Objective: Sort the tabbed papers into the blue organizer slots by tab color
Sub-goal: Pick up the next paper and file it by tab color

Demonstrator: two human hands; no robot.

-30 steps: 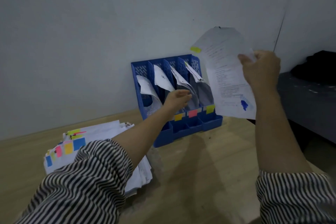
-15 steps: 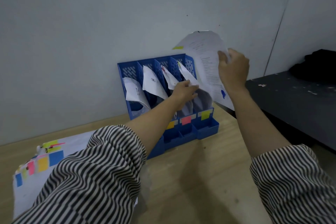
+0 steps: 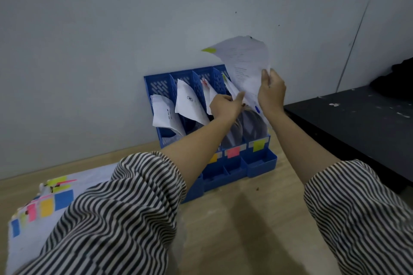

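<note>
- Grey wall (image 3: 111,29) backs a wooden table (image 3: 245,219); a black bench (image 3: 357,123) stands at right.
- Blue organizer (image 3: 261,165) sits against the wall, papers curling out of its four slots.
- Paper pile (image 3: 26,230) with coloured tabs lies at the table's left.
- Sheet (image 3: 243,62) with a yellow-green tab is above the rightmost slot.
- Right hand (image 3: 271,94) grips the sheet's edge.
- Left hand (image 3: 225,107), fingers curled, pinches papers in the right-hand slots.

Organizer (image 3: 261,165) smooth blue plastic (perforated back); sheets (image 3: 245,60) thin matt paper; tabletop (image 3: 257,230) pale wood.
</note>
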